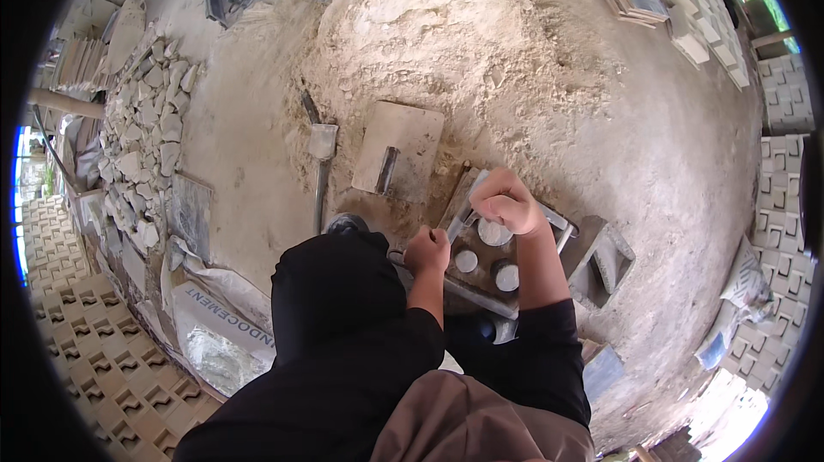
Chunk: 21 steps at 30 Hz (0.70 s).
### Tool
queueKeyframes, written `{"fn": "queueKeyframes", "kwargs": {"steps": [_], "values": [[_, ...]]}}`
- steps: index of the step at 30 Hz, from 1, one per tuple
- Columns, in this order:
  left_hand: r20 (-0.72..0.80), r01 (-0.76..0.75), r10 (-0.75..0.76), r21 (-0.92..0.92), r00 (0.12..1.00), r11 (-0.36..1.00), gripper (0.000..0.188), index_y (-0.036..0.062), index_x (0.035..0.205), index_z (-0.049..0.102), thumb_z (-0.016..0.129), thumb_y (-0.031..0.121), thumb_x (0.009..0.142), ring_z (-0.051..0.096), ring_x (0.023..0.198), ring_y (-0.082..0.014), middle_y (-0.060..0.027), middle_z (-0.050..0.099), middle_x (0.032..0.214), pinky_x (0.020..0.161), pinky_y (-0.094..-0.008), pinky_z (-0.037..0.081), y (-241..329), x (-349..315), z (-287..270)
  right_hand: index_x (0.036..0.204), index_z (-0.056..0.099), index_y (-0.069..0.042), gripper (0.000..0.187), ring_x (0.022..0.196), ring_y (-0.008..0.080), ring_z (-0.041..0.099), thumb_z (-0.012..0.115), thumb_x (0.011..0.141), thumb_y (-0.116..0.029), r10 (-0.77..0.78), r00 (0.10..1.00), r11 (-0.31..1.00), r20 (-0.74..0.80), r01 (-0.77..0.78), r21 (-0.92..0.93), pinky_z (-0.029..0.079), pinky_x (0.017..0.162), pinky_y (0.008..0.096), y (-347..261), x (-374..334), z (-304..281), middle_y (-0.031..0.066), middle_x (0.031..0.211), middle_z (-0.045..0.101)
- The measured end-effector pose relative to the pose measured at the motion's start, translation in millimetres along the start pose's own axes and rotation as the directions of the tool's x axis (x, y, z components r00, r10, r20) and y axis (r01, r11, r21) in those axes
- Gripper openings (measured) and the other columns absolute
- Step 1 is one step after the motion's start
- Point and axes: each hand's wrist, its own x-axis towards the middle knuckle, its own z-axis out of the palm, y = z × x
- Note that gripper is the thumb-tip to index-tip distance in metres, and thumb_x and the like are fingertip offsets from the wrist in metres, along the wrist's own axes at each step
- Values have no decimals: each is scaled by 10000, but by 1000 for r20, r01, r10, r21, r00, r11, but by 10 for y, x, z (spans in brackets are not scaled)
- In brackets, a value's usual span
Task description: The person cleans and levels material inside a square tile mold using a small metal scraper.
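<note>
In front of my knees sits a rectangular mould (481, 301) with a metal rim and dark insides. Three pale round pieces show in it: a larger disc (494, 232), a small one (466, 261) and one on a dark cylinder (505, 275). My left hand (427, 250) is closed in a fist at the mould's left side, by a dark bar end; what it grips is hidden. Above the mould's far part, my right hand (508, 201) is also closed, knuckles up, with its contents hidden. A flat board with a bar handle (412, 132) lies beyond the mould.
A big heap of pale powder (429, 24) spreads ahead. A shovel (323, 144) lies left of the board. Broken pieces (142, 136) are piled at left, near an opened sack (223, 316). A concrete block (601, 260) sits right of the mould. Stacked blocks (695, 24) stand far right.
</note>
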Motion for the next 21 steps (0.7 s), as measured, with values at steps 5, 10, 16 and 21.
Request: {"fn": "queueKeyframes", "kwargs": {"steps": [5, 10, 16, 21], "values": [[1, 19, -19, -4, 1000, 1000, 309, 54, 769, 576, 421, 321, 781, 573, 755, -398, -198, 603, 752, 681, -496, 431, -20, -5, -25, 477, 331, -38, 286, 383, 226, 314, 532, 637, -163, -290, 944, 939, -157, 249, -237, 215, 395, 345, 82, -360, 190, 78, 455, 306], [9, 34, -34, -4, 999, 999, 313, 56, 780, 578, 413, 322, 782, 568, 769, -404, -208, 600, 769, 688, -503, 427, 14, -16, -41, 467, 327, -21, 278, 364, 188, 307, 500, 647, -144, -348, 847, 937, -402, 327, -120, 211, 369, 305, -19, -542, 113, 51, 440, 304], [-34, 6, -5, 24, 999, 1000, 298, 66, 759, 580, 426, 319, 784, 581, 730, -386, -182, 606, 730, 668, -494, 438, -37, 2, 46, 422, 295, -29, 299, 357, 133, 315, 428, 686, -70, -413, 740, 909, -531, 367, -196, 220, 361, 270, 59, -489, 158, 32, 405, 328], [-20, 17, -16, 10, 1000, 1000, 293, 64, 769, 586, 430, 312, 779, 580, 741, -387, -189, 607, 747, 675, -490, 440, -26, -15, 6, 438, 302, -25, 277, 369, 121, 299, 430, 682, -56, -489, 519, 863, -701, 407, -300, 210, 371, 257, 87, -521, 227, 34, 426, 330]]}}
